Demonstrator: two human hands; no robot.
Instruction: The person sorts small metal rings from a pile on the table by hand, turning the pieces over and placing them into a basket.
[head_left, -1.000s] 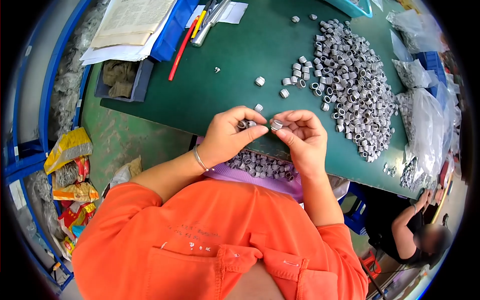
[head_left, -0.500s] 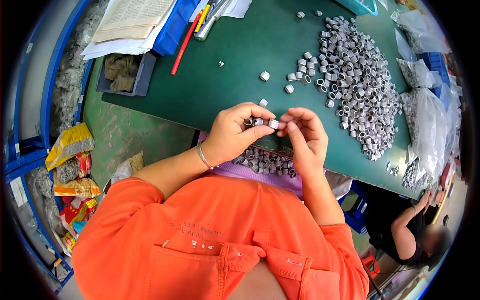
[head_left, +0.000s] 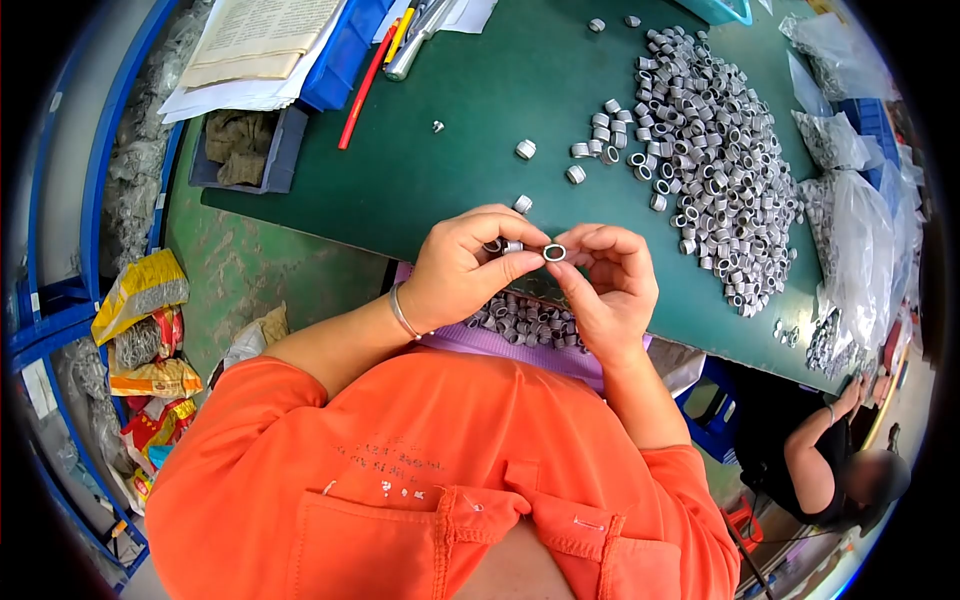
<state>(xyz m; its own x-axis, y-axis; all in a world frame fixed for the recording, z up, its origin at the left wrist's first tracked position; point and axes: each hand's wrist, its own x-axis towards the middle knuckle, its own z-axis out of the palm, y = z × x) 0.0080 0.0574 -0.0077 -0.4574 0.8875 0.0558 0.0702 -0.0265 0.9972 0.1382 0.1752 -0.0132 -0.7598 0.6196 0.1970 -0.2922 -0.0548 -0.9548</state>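
Note:
Between the fingertips of both hands is a small grey metal ring [head_left: 554, 253], its round opening facing me. My left hand [head_left: 462, 255] pinches its left side and also keeps a few more rings [head_left: 508, 246] tucked in its curled fingers. On the ring's right side, the thumb and fingers of my right hand [head_left: 612, 285] close on it. Just beyond the left fingers, a single ring [head_left: 523, 204] lies on the green table [head_left: 430, 185]. Many darker rings [head_left: 525, 322] rest on purple cloth in my lap, below the hands.
A large heap of metal rings [head_left: 715, 165] covers the table's right part. Pens [head_left: 368, 88], a blue tray [head_left: 345, 60] and papers [head_left: 262, 45] lie at upper left, above a grey bin [head_left: 285, 150]. Plastic bags [head_left: 860, 235] line the right edge. Another person [head_left: 800, 455] sits at lower right.
The ring between my fingertips has turned from showing its side to showing its opening. My right fingers have moved left and now close on it.

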